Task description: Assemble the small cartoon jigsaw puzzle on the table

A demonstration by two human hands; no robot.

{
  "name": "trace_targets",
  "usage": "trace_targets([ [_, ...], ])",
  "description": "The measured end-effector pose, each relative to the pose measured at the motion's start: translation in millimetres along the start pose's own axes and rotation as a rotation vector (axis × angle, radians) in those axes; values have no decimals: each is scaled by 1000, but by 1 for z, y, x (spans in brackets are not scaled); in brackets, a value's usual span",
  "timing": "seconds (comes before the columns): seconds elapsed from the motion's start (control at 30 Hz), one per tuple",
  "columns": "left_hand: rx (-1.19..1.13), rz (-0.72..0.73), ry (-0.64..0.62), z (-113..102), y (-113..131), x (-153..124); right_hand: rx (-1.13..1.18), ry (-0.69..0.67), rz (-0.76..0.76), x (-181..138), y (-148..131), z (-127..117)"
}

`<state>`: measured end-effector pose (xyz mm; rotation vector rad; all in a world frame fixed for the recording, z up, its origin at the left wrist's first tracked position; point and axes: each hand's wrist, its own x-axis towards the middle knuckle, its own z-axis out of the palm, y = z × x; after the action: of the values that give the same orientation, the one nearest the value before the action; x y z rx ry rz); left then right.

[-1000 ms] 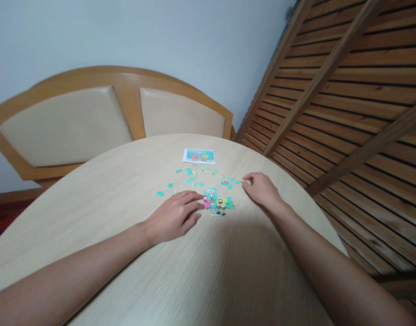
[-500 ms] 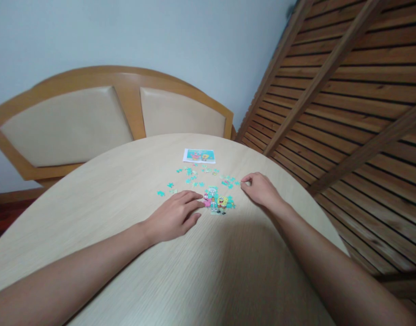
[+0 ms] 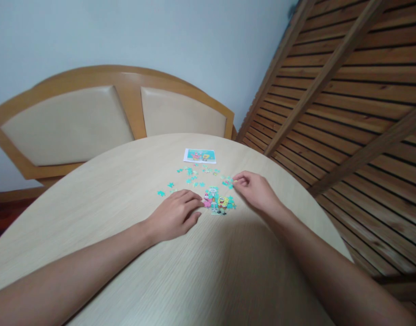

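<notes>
A small partly joined jigsaw patch (image 3: 219,202) with cartoon figures lies near the middle of a round pale wooden table (image 3: 126,190). My left hand (image 3: 174,215) rests flat on the table, fingers stretched, its fingertips touching the patch's left edge. My right hand (image 3: 255,191) sits just right of the patch, thumb and forefinger pinched at a small puzzle piece among the loose teal pieces (image 3: 194,176). What the pinch holds is too small to make out clearly.
A printed reference picture (image 3: 200,155) lies beyond the loose pieces. A wooden bench back with cream cushions (image 3: 92,117) stands behind the table. A slatted wooden wall (image 3: 347,90) runs along the right, close to the table's edge.
My right hand has shifted left toward the joined patch, keeping its pinch. My left hand has stayed in place.
</notes>
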<state>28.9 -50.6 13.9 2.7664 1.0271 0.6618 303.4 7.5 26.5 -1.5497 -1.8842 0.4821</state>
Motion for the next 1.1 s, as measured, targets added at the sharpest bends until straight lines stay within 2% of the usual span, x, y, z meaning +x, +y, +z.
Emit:
trace_targets([
  [0.17, 14, -37, -9, -1, 1, 1, 344, -247, -2, -19, -36, 15],
  [0.3, 23, -53, -18, -1, 1, 1, 343, -370, -30, -28, -50, 21],
  [0.4, 12, -53, -13, 0, 1, 1, 335, -407, -92, -30, -51, 23],
  [0.67, -2, -55, -9, -1, 1, 0, 345, -408, -172, -31, -44, 31],
  [0.9, -20, -64, 8, 0, 0, 0, 270, -317, -273, -32, -47, 38],
  [1.1, -12, -90, 0, 1, 1, 0, 244, -255, -299, -30, -46, 42],
])
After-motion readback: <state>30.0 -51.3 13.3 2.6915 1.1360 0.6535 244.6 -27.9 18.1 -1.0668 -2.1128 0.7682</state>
